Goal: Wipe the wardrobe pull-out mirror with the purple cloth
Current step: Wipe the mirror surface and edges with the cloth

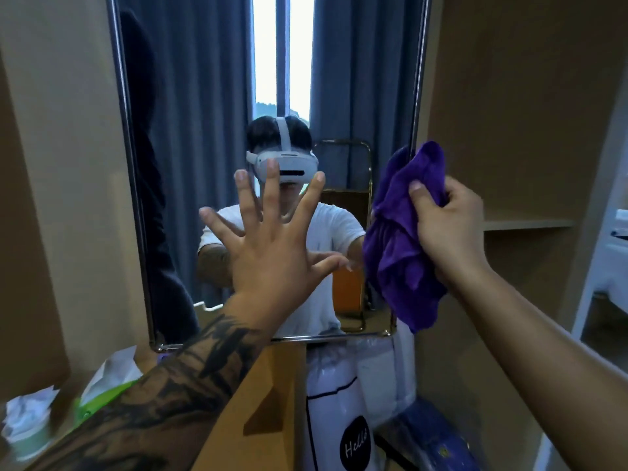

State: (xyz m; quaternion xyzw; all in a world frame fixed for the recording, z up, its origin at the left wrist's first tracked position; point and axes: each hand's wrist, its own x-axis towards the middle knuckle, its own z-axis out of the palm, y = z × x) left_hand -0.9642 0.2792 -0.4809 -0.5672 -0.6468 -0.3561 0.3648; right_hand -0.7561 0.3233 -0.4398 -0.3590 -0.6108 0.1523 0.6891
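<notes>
The tall pull-out mirror with a thin metal frame stands straight ahead between wooden wardrobe panels. My left hand is spread flat, fingers apart, against or just in front of the glass near its middle. My right hand grips a bunched purple cloth at the mirror's right edge, with the cloth hanging down past the lower right corner. The glass reflects a person in a white shirt wearing a headset, grey curtains and a bright window.
A wooden wardrobe wall with a shelf stands to the right. Below the mirror sit a wooden panel, white bags and a blue package. At lower left are a green tissue pack and a cup.
</notes>
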